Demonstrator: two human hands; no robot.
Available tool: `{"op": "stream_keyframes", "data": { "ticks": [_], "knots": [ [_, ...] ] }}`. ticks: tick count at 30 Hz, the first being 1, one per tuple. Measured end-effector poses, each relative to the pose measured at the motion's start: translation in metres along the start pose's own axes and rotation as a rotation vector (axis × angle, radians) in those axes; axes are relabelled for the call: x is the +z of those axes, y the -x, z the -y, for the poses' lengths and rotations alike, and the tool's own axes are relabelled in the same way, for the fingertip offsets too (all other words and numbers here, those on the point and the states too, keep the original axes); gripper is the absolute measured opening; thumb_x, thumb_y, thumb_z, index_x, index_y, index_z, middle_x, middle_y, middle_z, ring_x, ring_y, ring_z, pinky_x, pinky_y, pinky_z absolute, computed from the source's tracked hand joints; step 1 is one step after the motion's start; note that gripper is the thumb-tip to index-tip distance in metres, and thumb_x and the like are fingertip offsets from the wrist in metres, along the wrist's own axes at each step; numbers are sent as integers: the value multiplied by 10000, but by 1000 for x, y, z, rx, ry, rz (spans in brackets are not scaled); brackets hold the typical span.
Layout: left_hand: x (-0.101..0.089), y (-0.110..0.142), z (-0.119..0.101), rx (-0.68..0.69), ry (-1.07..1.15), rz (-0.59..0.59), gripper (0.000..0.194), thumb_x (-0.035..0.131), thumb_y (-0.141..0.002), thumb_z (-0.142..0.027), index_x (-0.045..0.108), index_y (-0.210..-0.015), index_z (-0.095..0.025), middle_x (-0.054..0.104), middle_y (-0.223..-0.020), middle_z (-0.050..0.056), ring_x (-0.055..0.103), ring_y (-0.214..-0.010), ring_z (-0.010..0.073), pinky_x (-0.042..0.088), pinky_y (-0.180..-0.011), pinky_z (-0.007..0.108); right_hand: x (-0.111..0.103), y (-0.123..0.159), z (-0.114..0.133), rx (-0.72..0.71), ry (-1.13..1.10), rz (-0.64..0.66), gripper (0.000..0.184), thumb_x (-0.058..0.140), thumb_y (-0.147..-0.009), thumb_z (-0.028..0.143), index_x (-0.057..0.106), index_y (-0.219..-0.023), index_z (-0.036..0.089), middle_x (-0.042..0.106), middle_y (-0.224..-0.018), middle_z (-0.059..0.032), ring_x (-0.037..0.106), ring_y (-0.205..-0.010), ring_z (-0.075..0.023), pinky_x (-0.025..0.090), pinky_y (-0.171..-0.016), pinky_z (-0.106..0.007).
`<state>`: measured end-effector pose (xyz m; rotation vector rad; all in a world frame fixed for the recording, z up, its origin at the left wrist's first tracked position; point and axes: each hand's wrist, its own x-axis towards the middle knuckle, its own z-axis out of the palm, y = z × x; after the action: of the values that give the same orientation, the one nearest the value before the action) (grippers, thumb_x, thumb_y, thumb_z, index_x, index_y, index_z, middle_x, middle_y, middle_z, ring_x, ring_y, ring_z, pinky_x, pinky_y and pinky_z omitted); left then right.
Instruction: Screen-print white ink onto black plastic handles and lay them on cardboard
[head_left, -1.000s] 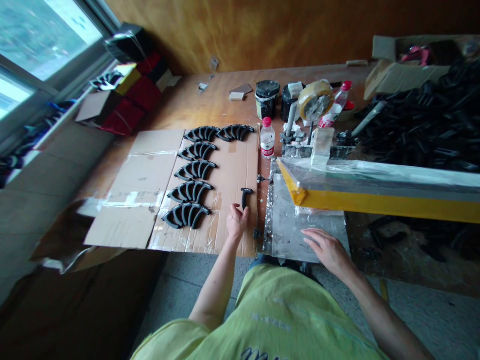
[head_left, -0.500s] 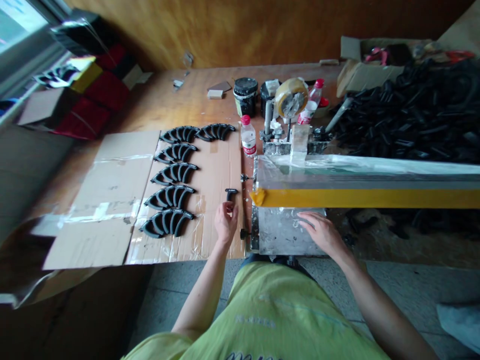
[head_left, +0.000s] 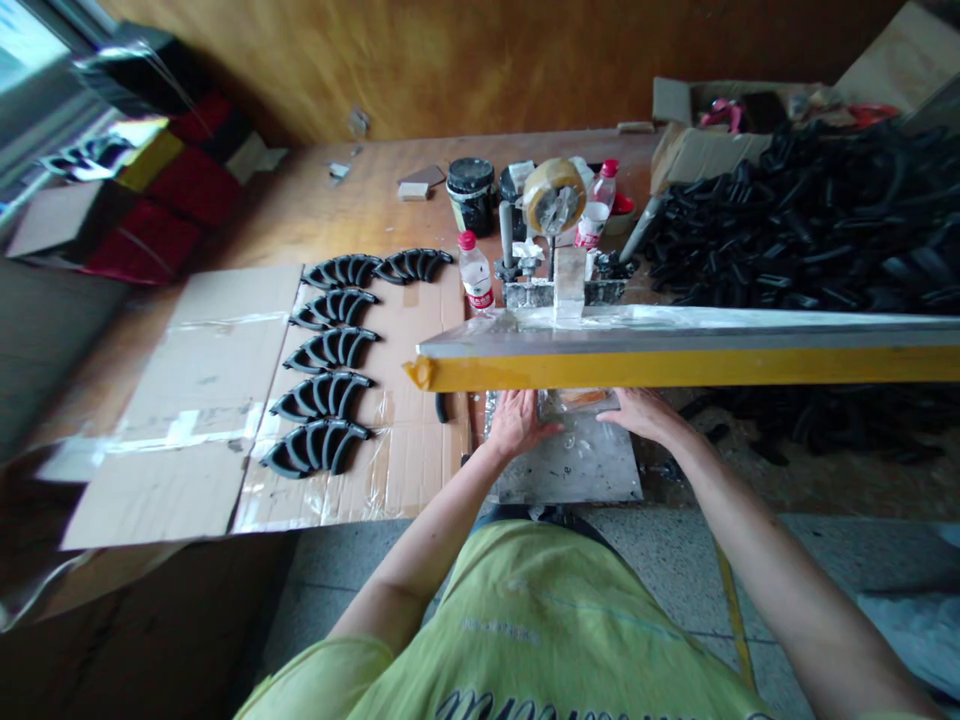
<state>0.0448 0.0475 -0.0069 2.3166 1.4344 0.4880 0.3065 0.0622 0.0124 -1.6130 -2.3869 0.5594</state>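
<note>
My left hand (head_left: pixel 519 424) is open over the metal plate (head_left: pixel 574 470), thumb out to the right and fingertips at the yellow-edged frame. Its palm appears empty. On the plate's right side is my right hand (head_left: pixel 643 414), also open, with its thumb apart and some fingers hidden under the frame. The long frame (head_left: pixel 675 370) lies across above both hands. Between them, an orange-brown patch (head_left: pixel 585 397) shows just below the frame. A single curved black handle-like piece (head_left: pixel 442 407) lies on the cardboard (head_left: pixel 405 470), its upper end hidden by the frame.
Rows of curved black pieces (head_left: pixel 319 446) lie on the cardboard. A red-capped bottle (head_left: pixel 475 272), black tubs (head_left: pixel 471 195) and a tape roll (head_left: pixel 554 197) stand behind the frame. A large heap of black pieces (head_left: pixel 810 220) fills the right, before an open carton (head_left: pixel 705 150).
My left hand has let go of the black piece on the cardboard and moved right onto the plate. The frame's end now reaches further left in view. My right hand stays near the plate's right side.
</note>
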Motion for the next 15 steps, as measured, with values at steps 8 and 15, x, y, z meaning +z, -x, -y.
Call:
{"op": "stream_keyframes", "data": {
  "ticks": [8,15],
  "knots": [
    [7,-6,6,-95,-39,111,685,664,-777,-568,508,-1295,-148,600,-1284,208,510,-1270,361,377,-1066,476,-3,-18,-4,-30,-12,1,777,812,-643,286,525,-1362,224,398,-1528,-96,302,-1424,-386,314,-1145,-552],
    [-1,-29,22,-48,21,159,612,702,-755,-439,553,-1307,-220,541,-1397,126,404,-1368,323,374,-1098,432,-4,-17,-12,-7,-91,6,524,799,-680,391,665,-1168,254,572,-1375,-72,400,-1370,-373,379,-1122,-522]
  ]
}}
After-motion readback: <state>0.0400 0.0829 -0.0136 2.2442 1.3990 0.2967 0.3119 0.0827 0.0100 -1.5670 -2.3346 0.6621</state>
